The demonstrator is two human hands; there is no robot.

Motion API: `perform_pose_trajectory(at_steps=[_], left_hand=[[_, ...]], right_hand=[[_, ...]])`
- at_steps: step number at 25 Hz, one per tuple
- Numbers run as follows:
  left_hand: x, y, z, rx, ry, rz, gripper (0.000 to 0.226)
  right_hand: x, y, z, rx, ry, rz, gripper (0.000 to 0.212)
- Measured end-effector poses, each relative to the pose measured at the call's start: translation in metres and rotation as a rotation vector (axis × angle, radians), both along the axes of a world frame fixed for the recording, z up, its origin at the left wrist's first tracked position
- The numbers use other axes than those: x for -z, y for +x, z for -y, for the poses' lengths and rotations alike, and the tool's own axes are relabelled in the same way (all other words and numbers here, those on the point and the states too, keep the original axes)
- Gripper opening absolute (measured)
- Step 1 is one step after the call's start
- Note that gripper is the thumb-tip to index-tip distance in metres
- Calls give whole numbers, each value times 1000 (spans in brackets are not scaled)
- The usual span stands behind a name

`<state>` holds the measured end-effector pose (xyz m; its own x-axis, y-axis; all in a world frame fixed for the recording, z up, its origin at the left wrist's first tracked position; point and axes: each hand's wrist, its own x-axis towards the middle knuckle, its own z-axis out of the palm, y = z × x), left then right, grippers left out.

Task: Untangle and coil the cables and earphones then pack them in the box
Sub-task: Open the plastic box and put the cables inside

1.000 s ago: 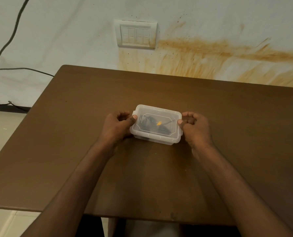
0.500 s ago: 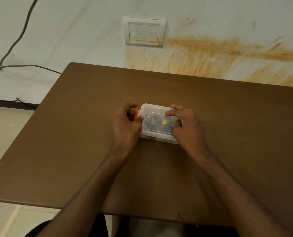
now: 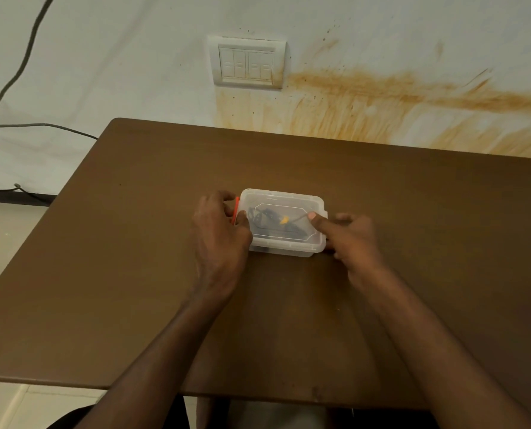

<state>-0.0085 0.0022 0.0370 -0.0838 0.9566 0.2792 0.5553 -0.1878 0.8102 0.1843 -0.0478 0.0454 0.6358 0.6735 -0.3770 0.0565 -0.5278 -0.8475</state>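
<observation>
Two bare forearms are seen reaching forward from the near edge of the brown table, with a dark garment glimpsed below that edge. The left hand is curled round the left end of the box; its thumb is laid on the lid's left side and its fingers are wrapped behind an orange clasp at that end. The right hand is placed at the box's right end, with the thumb stretched over the lid's right side and pressed down on it, while the other fingers are curled against the end wall; a grip on the box is thus kept by both hands. The box, of clear plastic with its clear lid set on top, is stood near the middle of the table between the two hands. Through the lid, dark coiled cables are seen lying inside, with a small yellow piece among them. Beyond the table's far edge a pale wall is seen, marked by a wide rusty stain. A white switch plate is fixed to the wall, and a dark wire is run down and across the wall at the far left
</observation>
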Motion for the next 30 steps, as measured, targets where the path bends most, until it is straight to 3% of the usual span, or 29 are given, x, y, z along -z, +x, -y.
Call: perform_pose_trajectory(at_steps=[2, 4, 8, 12, 15, 19, 25, 30], left_hand=[[0, 1, -3, 17, 10, -15, 29], [0, 2, -4, 39, 18, 7, 31], [0, 2, -5, 58, 23, 51, 34], [-1, 2, -5, 51, 13, 50, 33], [1, 4, -5, 48, 11, 57, 34], [5, 10, -6, 50, 40, 30, 35], [7, 13, -5, 43, 82, 16, 36], [6, 17, -3, 3, 82, 19, 36]], right_hand=[[-3, 6, 2, 68, 54, -185, 39], [-5, 6, 3, 86, 104, -182, 26], [-7, 6, 3, -40, 96, -211, 26], [-9, 12, 0, -111, 68, -210, 9], [-5, 18, 1, -20, 143, -163, 22], [0, 11, -1, 52, 267, 141, 25], [7, 2, 2, -33, 342, 586, 24], [6, -1, 7, -107, 356, 748, 27]])
